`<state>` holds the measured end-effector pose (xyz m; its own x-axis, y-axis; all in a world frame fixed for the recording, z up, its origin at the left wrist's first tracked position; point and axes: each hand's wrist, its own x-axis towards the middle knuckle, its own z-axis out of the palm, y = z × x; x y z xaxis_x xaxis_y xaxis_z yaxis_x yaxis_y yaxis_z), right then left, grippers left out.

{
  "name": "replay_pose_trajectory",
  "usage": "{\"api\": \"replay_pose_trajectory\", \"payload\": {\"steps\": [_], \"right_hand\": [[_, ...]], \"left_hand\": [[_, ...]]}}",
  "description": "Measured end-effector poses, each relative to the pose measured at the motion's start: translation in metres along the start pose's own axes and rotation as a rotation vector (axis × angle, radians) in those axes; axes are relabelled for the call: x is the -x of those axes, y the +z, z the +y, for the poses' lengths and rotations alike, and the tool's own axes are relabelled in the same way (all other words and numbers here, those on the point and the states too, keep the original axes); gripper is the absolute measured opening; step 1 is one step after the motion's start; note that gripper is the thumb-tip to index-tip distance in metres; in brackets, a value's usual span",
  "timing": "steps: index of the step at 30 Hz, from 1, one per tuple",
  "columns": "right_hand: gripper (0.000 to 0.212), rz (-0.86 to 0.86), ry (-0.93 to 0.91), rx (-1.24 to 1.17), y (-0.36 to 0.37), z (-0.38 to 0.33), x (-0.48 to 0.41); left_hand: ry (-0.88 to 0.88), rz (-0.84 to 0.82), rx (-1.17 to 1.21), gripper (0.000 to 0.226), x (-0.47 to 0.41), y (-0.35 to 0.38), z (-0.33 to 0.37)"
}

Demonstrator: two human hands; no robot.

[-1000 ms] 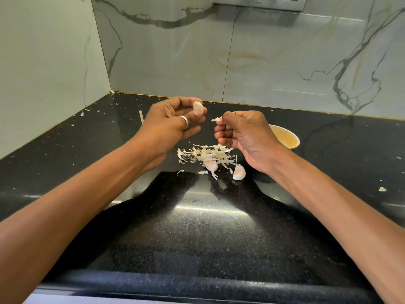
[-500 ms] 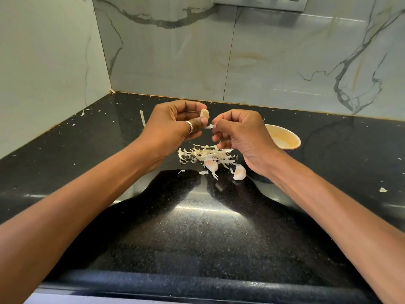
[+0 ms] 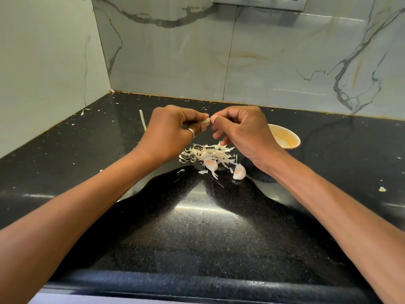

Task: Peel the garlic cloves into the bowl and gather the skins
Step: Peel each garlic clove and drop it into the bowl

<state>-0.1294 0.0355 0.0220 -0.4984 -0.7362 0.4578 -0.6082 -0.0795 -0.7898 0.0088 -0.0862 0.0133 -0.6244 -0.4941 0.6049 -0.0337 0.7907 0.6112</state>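
Note:
My left hand [image 3: 169, 133], with a ring on one finger, pinches a pale garlic clove [image 3: 205, 122] above the black counter. My right hand [image 3: 243, 130] meets it fingertip to fingertip and pinches at the clove's end. Below the hands lies a heap of papery skins [image 3: 206, 153]. Two unpeeled cloves, pinkish white, rest at the heap's near edge: one [image 3: 210, 165] on the left, one [image 3: 239, 171] on the right. A small bowl with a yellowish inside [image 3: 289, 137] stands behind my right hand, partly hidden by it.
The black speckled counter [image 3: 197, 227] runs into a corner of marble-look walls at the back and left. A long strip of skin [image 3: 142, 120] lies behind my left hand. Small skin flecks are scattered about, one [image 3: 382, 189] at the right. The rounded front edge is close to me.
My hands have come together: the right hand moved left to the clove, and the left hand turned so the clove now points at the right fingertips.

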Motion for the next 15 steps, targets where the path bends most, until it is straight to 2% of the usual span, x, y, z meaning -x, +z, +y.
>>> {"api": "replay_pose_trajectory", "payload": {"steps": [5, 15], "right_hand": [[0.013, -0.013, -0.054, 0.138, -0.0003, 0.0023, -0.0013], [0.015, -0.044, -0.109, 0.251, 0.0024, 0.0006, 0.0012]], "left_hand": [[0.216, -0.015, -0.158, 0.025, 0.0004, -0.0006, -0.0038], [0.246, -0.031, -0.191, 0.021, 0.0005, -0.0008, -0.0068]]}}
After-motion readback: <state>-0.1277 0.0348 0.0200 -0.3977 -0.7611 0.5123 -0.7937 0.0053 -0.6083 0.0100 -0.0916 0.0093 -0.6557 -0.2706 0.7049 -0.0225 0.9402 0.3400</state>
